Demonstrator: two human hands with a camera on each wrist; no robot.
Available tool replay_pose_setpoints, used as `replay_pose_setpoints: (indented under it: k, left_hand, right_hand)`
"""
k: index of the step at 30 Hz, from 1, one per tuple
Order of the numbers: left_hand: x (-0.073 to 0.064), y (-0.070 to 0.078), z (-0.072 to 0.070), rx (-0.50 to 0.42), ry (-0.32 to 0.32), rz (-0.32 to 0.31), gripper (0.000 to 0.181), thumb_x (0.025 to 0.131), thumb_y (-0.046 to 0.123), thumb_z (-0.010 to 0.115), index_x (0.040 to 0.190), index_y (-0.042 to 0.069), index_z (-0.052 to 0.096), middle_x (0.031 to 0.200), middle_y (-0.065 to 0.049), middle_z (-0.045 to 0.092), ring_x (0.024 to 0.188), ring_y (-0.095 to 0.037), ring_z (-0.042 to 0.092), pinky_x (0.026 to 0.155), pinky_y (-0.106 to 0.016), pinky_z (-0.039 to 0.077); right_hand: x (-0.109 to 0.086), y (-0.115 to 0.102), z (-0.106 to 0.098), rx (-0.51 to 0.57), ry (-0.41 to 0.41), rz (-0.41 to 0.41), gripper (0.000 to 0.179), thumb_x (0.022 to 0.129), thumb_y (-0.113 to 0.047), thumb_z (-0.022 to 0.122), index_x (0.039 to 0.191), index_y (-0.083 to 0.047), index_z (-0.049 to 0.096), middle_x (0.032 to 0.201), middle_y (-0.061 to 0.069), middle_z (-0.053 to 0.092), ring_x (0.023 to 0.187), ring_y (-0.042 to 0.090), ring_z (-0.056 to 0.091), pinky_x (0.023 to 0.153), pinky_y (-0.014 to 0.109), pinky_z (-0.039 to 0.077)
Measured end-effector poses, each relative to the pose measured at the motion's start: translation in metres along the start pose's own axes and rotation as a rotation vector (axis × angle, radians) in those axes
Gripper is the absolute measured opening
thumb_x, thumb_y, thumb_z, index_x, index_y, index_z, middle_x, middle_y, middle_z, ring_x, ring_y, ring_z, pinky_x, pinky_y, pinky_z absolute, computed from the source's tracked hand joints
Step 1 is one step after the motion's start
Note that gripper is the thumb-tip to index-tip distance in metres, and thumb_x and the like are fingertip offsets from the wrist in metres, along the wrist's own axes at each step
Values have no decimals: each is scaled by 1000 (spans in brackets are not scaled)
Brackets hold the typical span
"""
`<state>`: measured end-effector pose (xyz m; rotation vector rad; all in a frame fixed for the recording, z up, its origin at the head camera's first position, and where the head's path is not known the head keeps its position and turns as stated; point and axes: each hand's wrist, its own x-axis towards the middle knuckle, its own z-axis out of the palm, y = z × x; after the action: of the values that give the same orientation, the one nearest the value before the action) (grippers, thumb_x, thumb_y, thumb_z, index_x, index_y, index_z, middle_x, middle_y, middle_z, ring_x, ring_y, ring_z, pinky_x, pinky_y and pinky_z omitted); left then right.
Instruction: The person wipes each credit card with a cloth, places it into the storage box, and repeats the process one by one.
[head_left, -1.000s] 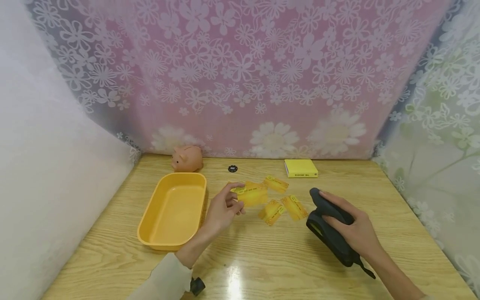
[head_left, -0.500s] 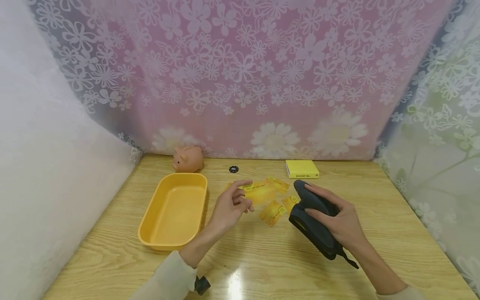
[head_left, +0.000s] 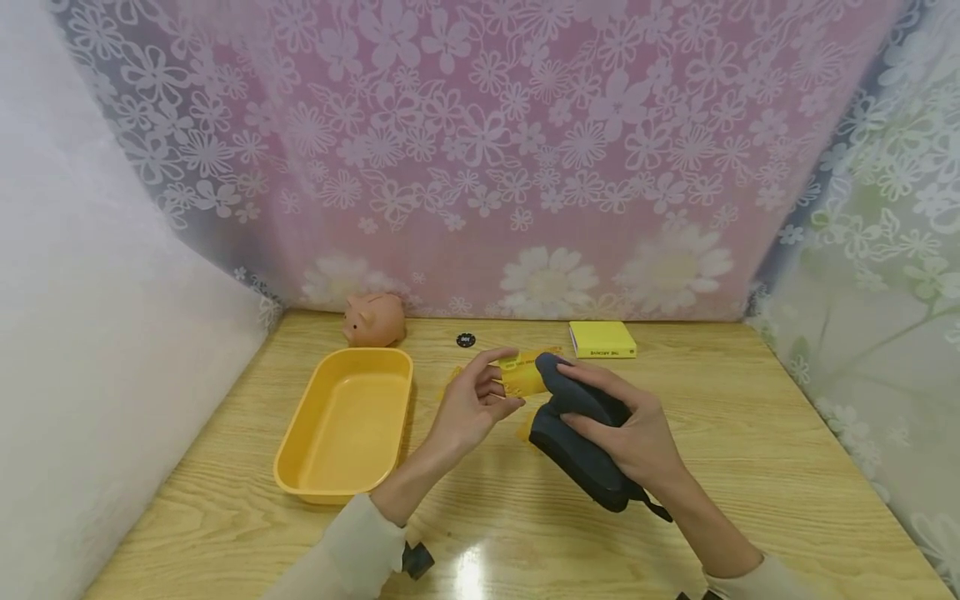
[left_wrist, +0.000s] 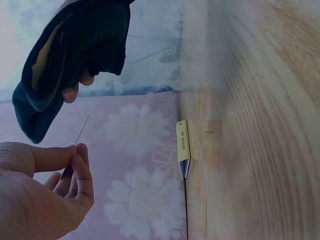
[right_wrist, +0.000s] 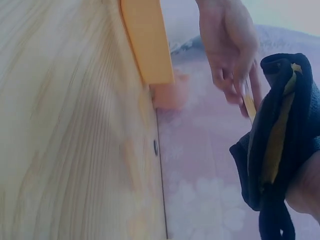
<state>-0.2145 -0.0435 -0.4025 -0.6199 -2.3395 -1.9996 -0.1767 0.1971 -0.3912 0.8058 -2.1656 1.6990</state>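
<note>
My left hand (head_left: 467, 410) pinches a yellow card (head_left: 523, 375) between thumb and fingers, raised over the table. In the left wrist view the card (left_wrist: 82, 129) shows edge-on as a thin line. My right hand (head_left: 643, 429) grips a dark fabric pouch (head_left: 577, 462) with a strap loop at its lower end. The pouch's mouth gapes, and yellow shows inside it (right_wrist: 276, 137) in the right wrist view. In the head view the card's right end overlaps the upper lip of the pouch. More yellow cards (head_left: 525, 427) lie on the table, mostly hidden behind the hands and pouch.
An orange-yellow tray (head_left: 345, 433) stands left of my left hand. Behind it sits a piggy bank (head_left: 375, 319). A black chip (head_left: 466, 340) and a small yellow book (head_left: 602, 340) lie along the back edge, before a flowered curtain (head_left: 480, 167).
The pouch has moved left and slightly up in my right hand, up to the card. My left hand has carried the card a little right and up.
</note>
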Motion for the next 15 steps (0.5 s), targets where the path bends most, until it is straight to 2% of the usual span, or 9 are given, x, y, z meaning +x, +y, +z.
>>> replay_pose_setpoints:
  k: [4,9,15]
  left_hand:
    - [1,3,2,26,-7,17,63,92,-1,77,147,22,58,111,-11,67,94,-22,68,83,-29,59]
    - [3,6,3,61,-16,42,63,93,-1,76,147,25,58,112,-7,71,98,-22,70,86,-33,60]
    - [3,8,4,59,-14,79,64,94,-15,61,147,22,58,115,-7,74,99,-23,71,85,-31,60]
  right_hand:
    - [3,1,11,-13,-11,-30,58,88,10,78,141,-7,65,150,11,57,137,19,56,103,25,53]
    - [5,0,21,-20,-14,-32,56,88,7,78,141,-11,67,150,6,58,135,17,57,102,25,54]
    - [8,-1,30,-42,-13,-53,55,88,7,79,139,-11,68,149,9,59,135,18,58,102,25,53]
